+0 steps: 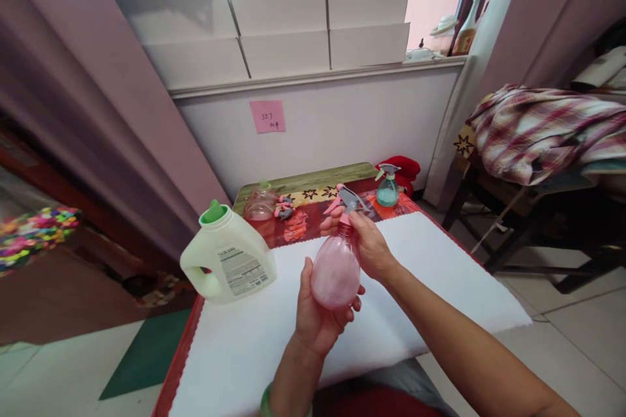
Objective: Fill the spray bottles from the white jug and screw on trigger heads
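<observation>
A pink spray bottle (335, 272) is held up over the white cloth, tilted a little, with pale liquid showing through its round body. My left hand (317, 313) is closed around the lower body from below. At the neck, my right hand (369, 241) grips just under the grey and pink spray head (348, 199), its fingers around the collar. The spray head sits on the bottle's mouth; whether it is fully tightened I cannot tell. To the left stands a large pale green jug (229, 260) with a green spout and a printed label.
Behind, a green spray bottle (388, 190) stands near the back right corner. Loose pink and grey spray heads (284, 207) lie beside clear pinkish bottles (261, 203). A white cloth (235, 352) covers the table's front. Right of it is a stool (518, 228) piled with plaid fabric.
</observation>
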`<state>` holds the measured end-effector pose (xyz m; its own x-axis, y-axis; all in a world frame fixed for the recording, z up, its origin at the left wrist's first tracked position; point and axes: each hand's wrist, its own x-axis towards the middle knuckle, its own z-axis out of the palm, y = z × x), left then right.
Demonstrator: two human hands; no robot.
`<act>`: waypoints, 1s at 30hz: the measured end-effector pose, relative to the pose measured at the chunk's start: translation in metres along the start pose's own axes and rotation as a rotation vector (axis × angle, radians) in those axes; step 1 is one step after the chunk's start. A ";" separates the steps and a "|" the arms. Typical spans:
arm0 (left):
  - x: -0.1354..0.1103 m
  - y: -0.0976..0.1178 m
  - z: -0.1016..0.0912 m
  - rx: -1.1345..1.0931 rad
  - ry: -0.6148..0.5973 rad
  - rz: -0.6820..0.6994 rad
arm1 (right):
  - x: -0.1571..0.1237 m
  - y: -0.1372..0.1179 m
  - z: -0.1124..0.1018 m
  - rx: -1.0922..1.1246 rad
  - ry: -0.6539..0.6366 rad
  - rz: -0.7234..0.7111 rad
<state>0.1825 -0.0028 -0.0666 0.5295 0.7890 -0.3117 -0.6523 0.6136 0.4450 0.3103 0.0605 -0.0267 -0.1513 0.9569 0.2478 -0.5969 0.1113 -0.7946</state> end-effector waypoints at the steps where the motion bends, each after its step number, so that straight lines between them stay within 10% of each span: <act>1: 0.000 0.001 0.001 0.004 0.009 -0.002 | 0.000 0.000 0.000 -0.011 -0.004 -0.005; 23: -0.015 0.003 0.026 0.180 0.276 0.147 | -0.006 0.004 0.006 -0.039 -0.012 -0.073; 30: -0.010 -0.014 0.014 0.456 0.442 0.693 | -0.006 0.011 0.003 -0.033 0.053 -0.028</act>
<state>0.1941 -0.0193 -0.0577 -0.2122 0.9718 -0.1033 -0.4201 0.0047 0.9075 0.3024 0.0551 -0.0350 -0.0928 0.9660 0.2413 -0.5739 0.1461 -0.8058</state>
